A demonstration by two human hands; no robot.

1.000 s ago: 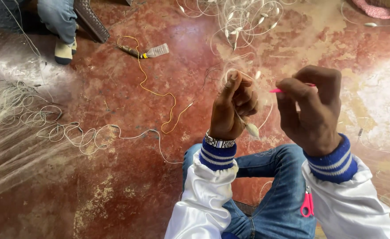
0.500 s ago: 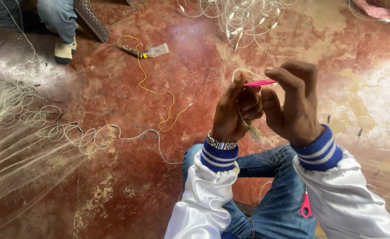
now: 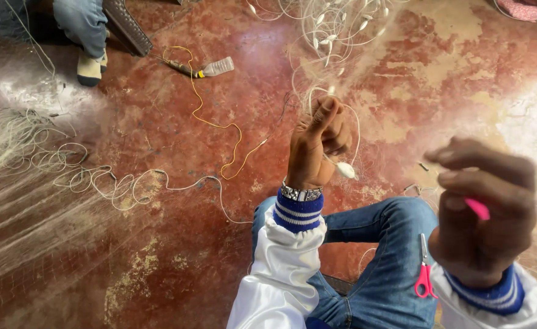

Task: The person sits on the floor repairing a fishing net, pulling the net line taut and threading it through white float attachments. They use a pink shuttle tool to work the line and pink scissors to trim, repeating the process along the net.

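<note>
My left hand [image 3: 317, 143] is raised over the red floor, fingers pinched on a thin white net cord [image 3: 355, 131] with a small white float [image 3: 345, 169] hanging just below the palm. My right hand [image 3: 485, 210], blurred, sits lower right and grips a pink netting needle [image 3: 477, 208]. The two hands are well apart. The cord runs up toward a heap of white line and floats [image 3: 335, 24] at the top. Small pink-handled scissors [image 3: 424, 271] lie on my blue-jeaned thigh [image 3: 390, 244].
Fine white netting and looping rope [image 3: 49, 176] spread across the left floor. An orange string [image 3: 210, 119] leads to a small plastic bottle [image 3: 216, 67]. Another person's jeans leg and light shoe [image 3: 88, 61] are at the top left.
My right hand pulled away from the left, moving down and right with the pink needle. The left hand stayed raised, holding the cord.
</note>
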